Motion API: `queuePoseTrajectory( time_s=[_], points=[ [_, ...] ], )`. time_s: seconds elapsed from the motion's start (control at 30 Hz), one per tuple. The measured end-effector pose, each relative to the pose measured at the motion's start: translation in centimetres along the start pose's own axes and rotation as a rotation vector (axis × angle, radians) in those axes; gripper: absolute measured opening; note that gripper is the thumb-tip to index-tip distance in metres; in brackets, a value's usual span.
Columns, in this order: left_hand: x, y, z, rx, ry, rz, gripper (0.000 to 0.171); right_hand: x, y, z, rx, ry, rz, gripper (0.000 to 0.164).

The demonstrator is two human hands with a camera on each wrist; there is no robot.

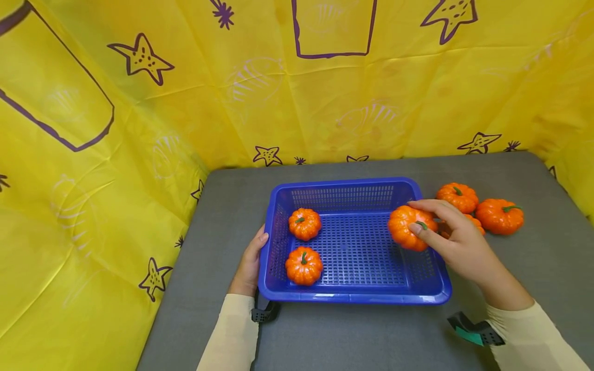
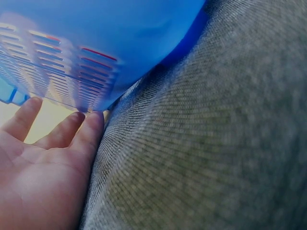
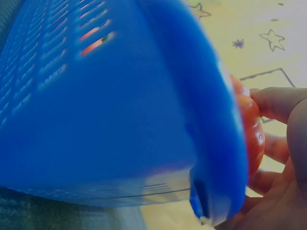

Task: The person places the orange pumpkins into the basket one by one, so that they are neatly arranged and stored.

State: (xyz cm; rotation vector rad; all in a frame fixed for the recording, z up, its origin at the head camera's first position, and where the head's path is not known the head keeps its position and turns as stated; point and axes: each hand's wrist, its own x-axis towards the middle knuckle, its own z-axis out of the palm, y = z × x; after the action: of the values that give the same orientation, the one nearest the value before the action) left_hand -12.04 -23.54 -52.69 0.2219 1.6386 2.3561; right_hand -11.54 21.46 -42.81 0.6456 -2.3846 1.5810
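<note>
In the head view my right hand [image 1: 457, 239] pinches a small orange pumpkin [image 1: 408, 232] with a green stem, above the right end of a blue plastic basket [image 1: 355, 297]. The right wrist view shows that pumpkin [image 3: 252, 132] partly behind the basket's rim [image 3: 211, 110]. My left hand [image 1: 249, 263] holds the basket's left side, thumb at the rim. In the left wrist view its fingers [image 2: 88, 129] touch the perforated outer wall [image 2: 57, 57]. Inside the basket, at the left, lie two pumpkins, one farther back [image 1: 304, 224] and one nearer [image 1: 303, 267].
Right of the basket, on the grey tabletop [image 1: 325, 340], sit a pumpkin at the back [image 1: 459, 196], another at the far right [image 1: 501, 216], and one partly hidden behind my right hand. A yellow patterned cloth [image 1: 315, 108] rises behind and to the left.
</note>
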Motion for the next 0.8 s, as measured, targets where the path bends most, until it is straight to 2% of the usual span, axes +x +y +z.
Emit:
queuePoseTrajectory(
  time_s=[0.8],
  points=[
    [0.0, 0.0, 0.1, 0.017, 0.019, 0.006, 0.067, 2.6, -3.5, 1.1, -0.065, -0.121, -0.08, 0.049]
  ],
)
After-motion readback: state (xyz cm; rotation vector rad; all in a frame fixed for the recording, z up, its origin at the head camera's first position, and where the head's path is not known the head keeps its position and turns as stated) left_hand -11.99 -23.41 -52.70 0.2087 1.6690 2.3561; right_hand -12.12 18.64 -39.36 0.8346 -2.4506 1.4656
